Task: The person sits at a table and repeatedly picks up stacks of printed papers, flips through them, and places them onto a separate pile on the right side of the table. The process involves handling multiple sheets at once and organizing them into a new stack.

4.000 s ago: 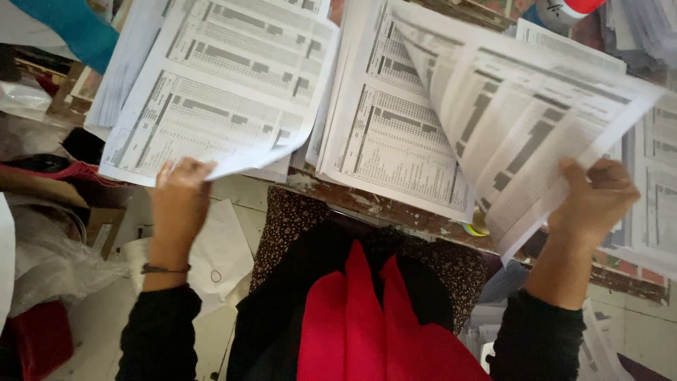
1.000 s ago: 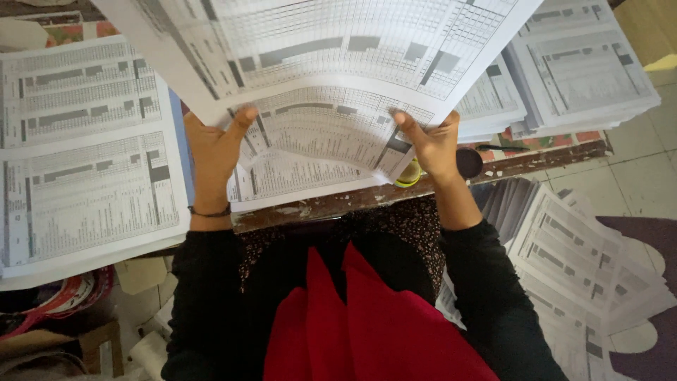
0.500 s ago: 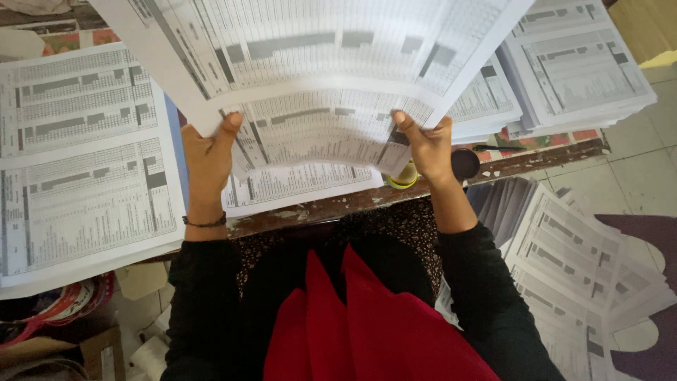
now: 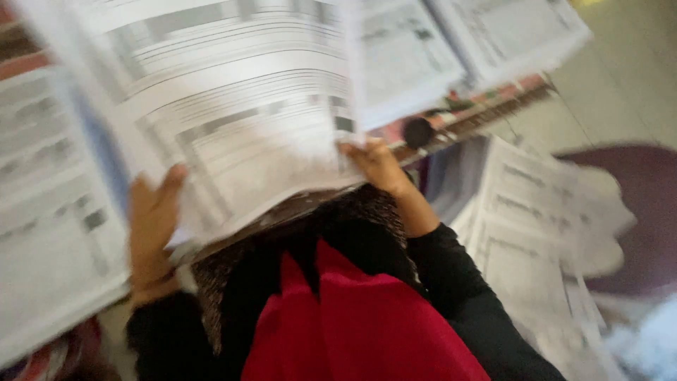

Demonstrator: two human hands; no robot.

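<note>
The picture is blurred by motion. I hold a bundle of large printed sheets (image 4: 240, 113) with grey tables up over the table edge. My left hand (image 4: 151, 226) grips the bundle's lower left corner, thumb on top. My right hand (image 4: 377, 166) grips its lower right corner. The sheets hide the middle of the table and part of both hands.
A stack of printed sheets (image 4: 49, 247) lies on the table at the left, further stacks (image 4: 493, 35) at the back right. Loose sheets (image 4: 536, 240) are scattered on the floor at the right. A small dark round object (image 4: 418, 132) sits at the table's front edge.
The held sheets have swung down and toward me. My hands came closer and lower. The view has turned and blurred, so everything has shifted left.
</note>
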